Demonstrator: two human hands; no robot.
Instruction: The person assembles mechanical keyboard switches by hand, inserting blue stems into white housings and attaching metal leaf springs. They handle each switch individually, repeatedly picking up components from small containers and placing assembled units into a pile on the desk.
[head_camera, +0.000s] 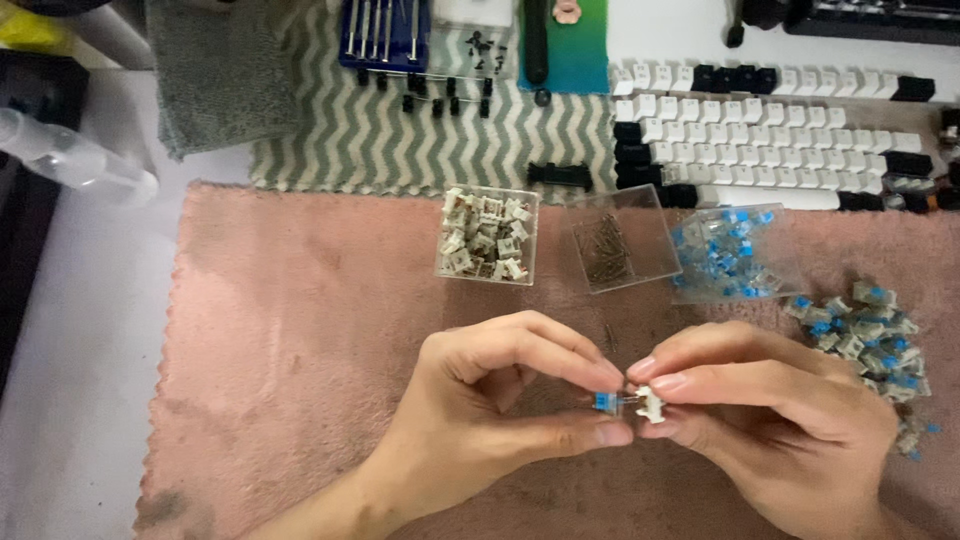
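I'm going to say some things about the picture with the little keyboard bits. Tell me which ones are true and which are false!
1. Both hands are pinching small parts together over the pink cloth. True: the left hand holds a blue-topped piece and the right hand a white piece.
2. The clear box of white pieces is empty. False: it is full.
3. A loose pile of blue-topped switches lies beyond the right hand. True.
4. The keycaps at the top are all red. False: they are white and black.
5. The middle clear box holds thin dark springs or pins. True, though they are too small to tell which.
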